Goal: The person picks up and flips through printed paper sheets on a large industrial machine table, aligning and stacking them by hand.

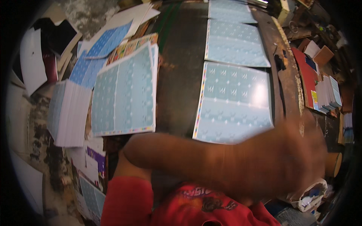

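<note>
My left arm bends at the elbow and crosses in front of me to the right. My left hand (298, 150), close to the camera, is smeared by motion, so neither its fingers nor anything in them can be made out. My right hand does not show. Beyond the left hand, a printed light-blue sheet (233, 101) with rows of small motifs and a colour strip lies on the dark table (175, 86). Farther back are a second similar sheet (235, 43) and a third sheet (230, 11). To the left, a pile of such sheets (122, 94) rests at the table's edge.
Beside that pile stands a thick stack of paper (71, 116). Bluer sheets (107, 41) and white paper (34, 60) are spread at the far left. On the right are a worn wooden edge (288, 56), a red board (303, 71), a card bundle (326, 92) and a pale bag (311, 196).
</note>
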A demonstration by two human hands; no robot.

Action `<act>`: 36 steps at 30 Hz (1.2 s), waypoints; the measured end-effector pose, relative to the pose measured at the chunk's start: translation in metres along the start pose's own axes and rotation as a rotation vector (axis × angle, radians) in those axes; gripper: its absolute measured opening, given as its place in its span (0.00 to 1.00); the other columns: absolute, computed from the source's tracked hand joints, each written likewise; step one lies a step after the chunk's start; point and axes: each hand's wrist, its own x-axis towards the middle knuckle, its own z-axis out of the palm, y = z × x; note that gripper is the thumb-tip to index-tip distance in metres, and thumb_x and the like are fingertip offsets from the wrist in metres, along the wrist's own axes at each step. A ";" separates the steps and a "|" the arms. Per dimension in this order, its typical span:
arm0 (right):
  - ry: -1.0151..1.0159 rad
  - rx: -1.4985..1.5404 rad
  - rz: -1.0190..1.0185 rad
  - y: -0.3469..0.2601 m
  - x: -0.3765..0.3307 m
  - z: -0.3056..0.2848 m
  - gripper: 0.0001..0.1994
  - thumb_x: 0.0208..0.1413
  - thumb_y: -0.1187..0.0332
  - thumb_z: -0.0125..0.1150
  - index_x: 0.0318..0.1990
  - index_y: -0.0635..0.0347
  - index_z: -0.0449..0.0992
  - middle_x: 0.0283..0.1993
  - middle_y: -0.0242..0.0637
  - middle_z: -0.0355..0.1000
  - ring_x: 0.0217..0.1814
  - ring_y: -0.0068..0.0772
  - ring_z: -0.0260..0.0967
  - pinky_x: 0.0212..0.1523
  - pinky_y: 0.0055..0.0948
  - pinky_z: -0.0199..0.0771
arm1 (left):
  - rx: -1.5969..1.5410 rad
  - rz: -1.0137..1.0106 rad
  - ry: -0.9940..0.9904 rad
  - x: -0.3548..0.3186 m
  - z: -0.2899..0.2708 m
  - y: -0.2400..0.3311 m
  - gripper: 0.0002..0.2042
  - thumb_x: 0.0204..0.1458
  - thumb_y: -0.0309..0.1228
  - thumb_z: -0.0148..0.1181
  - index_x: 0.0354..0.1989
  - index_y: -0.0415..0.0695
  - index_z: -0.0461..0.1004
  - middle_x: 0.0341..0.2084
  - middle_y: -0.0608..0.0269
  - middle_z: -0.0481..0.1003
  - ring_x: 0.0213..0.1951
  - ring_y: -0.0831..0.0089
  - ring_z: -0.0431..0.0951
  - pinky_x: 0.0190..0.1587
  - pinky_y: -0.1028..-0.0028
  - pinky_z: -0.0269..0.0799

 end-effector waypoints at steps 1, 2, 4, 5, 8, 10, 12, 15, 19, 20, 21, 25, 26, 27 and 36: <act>0.020 0.008 0.017 -0.004 0.004 0.000 0.17 0.66 0.56 0.48 0.52 0.60 0.67 0.45 0.46 0.74 0.39 0.32 0.73 0.46 0.44 0.78 | 0.034 -0.047 0.058 -0.003 0.005 0.030 0.09 0.44 0.34 0.63 0.33 0.46 0.77 0.33 0.56 0.76 0.41 0.60 0.76 0.48 0.58 0.68; 0.004 -0.019 -0.063 -0.003 0.006 0.018 0.16 0.66 0.57 0.48 0.53 0.58 0.65 0.45 0.46 0.74 0.38 0.31 0.73 0.45 0.43 0.78 | 0.102 -0.101 0.120 -0.006 0.004 0.057 0.09 0.47 0.34 0.62 0.36 0.47 0.77 0.37 0.55 0.77 0.44 0.60 0.76 0.51 0.56 0.67; 0.011 -0.017 -0.201 -0.006 0.013 0.040 0.14 0.66 0.60 0.48 0.53 0.56 0.64 0.46 0.45 0.74 0.37 0.30 0.73 0.45 0.41 0.79 | 0.151 -0.112 0.164 -0.014 -0.003 0.081 0.11 0.52 0.35 0.61 0.43 0.49 0.78 0.42 0.54 0.78 0.49 0.61 0.75 0.57 0.53 0.66; 0.005 0.005 -0.221 -0.008 0.021 0.044 0.13 0.66 0.61 0.49 0.53 0.56 0.64 0.46 0.44 0.74 0.37 0.29 0.73 0.45 0.40 0.79 | 0.165 -0.095 0.147 -0.017 -0.012 0.085 0.13 0.53 0.36 0.61 0.46 0.50 0.77 0.45 0.53 0.78 0.51 0.61 0.75 0.59 0.52 0.66; 0.037 0.024 -0.255 -0.010 0.033 0.048 0.19 0.65 0.62 0.51 0.58 0.57 0.58 0.49 0.45 0.73 0.38 0.30 0.73 0.46 0.41 0.78 | 0.166 -0.124 -0.254 -0.044 -0.089 0.074 0.16 0.51 0.41 0.59 0.47 0.48 0.75 0.46 0.58 0.76 0.51 0.60 0.75 0.55 0.58 0.67; 0.067 0.027 -0.269 -0.009 0.043 0.049 0.26 0.64 0.63 0.51 0.65 0.58 0.51 0.52 0.46 0.72 0.39 0.31 0.72 0.46 0.41 0.77 | 0.349 -0.293 -0.374 -0.070 -0.128 0.060 0.23 0.49 0.48 0.59 0.50 0.47 0.72 0.52 0.58 0.72 0.55 0.57 0.70 0.57 0.57 0.62; 0.058 0.008 -0.293 -0.008 0.045 0.059 0.36 0.64 0.63 0.51 0.72 0.59 0.37 0.58 0.47 0.68 0.43 0.33 0.71 0.47 0.41 0.77 | 0.702 -0.578 -0.360 -0.106 -0.148 0.055 0.36 0.47 0.58 0.61 0.60 0.48 0.67 0.63 0.53 0.64 0.65 0.51 0.61 0.67 0.50 0.51; 0.112 -0.015 -0.316 -0.017 0.037 0.077 0.36 0.64 0.62 0.50 0.72 0.60 0.38 0.61 0.47 0.65 0.47 0.32 0.69 0.48 0.39 0.76 | 0.857 -0.920 -0.435 -0.196 -0.162 0.020 0.47 0.44 0.63 0.61 0.67 0.44 0.57 0.69 0.50 0.54 0.71 0.49 0.48 0.69 0.47 0.40; -0.353 -0.169 -0.490 -0.050 -0.012 0.137 0.33 0.65 0.52 0.46 0.71 0.60 0.48 0.62 0.48 0.63 0.50 0.35 0.68 0.51 0.41 0.74 | 1.001 -1.027 -0.517 -0.268 -0.146 0.037 0.45 0.49 0.60 0.59 0.69 0.42 0.56 0.70 0.51 0.51 0.72 0.51 0.46 0.70 0.49 0.36; -0.480 -0.186 -0.636 -0.059 -0.035 0.161 0.33 0.65 0.49 0.45 0.70 0.61 0.52 0.61 0.50 0.64 0.52 0.38 0.68 0.53 0.43 0.72 | 0.967 -1.042 -0.460 -0.274 -0.147 0.036 0.41 0.52 0.57 0.57 0.68 0.42 0.57 0.69 0.51 0.53 0.71 0.52 0.47 0.70 0.50 0.37; -0.595 -0.207 -0.783 -0.067 -0.058 0.180 0.33 0.65 0.46 0.43 0.68 0.62 0.56 0.61 0.51 0.64 0.53 0.41 0.68 0.55 0.45 0.71 | 0.920 -1.053 -0.410 -0.280 -0.146 0.034 0.37 0.54 0.53 0.56 0.67 0.42 0.59 0.69 0.52 0.55 0.71 0.52 0.49 0.70 0.51 0.38; -0.980 0.035 -0.872 -0.089 -0.132 0.227 0.34 0.63 0.40 0.40 0.63 0.60 0.65 0.62 0.57 0.61 0.59 0.54 0.63 0.61 0.52 0.62 | 0.757 -1.044 -0.107 -0.287 -0.145 0.034 0.23 0.61 0.39 0.52 0.62 0.42 0.66 0.63 0.54 0.65 0.68 0.53 0.57 0.70 0.53 0.42; -1.066 0.046 -0.890 -0.092 -0.142 0.240 0.35 0.62 0.38 0.40 0.62 0.57 0.67 0.65 0.56 0.59 0.62 0.55 0.60 0.63 0.54 0.60 | 0.750 -1.026 -0.006 -0.285 -0.145 0.037 0.19 0.63 0.35 0.51 0.58 0.39 0.70 0.59 0.54 0.70 0.66 0.54 0.62 0.69 0.55 0.46; -1.266 0.010 -0.999 -0.104 -0.132 0.251 0.36 0.59 0.34 0.42 0.64 0.51 0.66 0.68 0.52 0.56 0.67 0.55 0.55 0.64 0.55 0.58 | 0.656 -1.065 0.088 -0.285 -0.147 0.036 0.19 0.63 0.36 0.51 0.57 0.38 0.70 0.59 0.53 0.70 0.65 0.55 0.64 0.69 0.57 0.47; -1.072 -0.662 -0.772 -0.073 -0.076 0.202 0.30 0.66 0.46 0.42 0.57 0.65 0.72 0.58 0.53 0.67 0.59 0.46 0.65 0.63 0.43 0.59 | 0.291 -1.183 0.810 -0.276 -0.155 0.040 0.20 0.65 0.41 0.50 0.47 0.33 0.76 0.47 0.55 0.77 0.50 0.71 0.74 0.61 0.73 0.59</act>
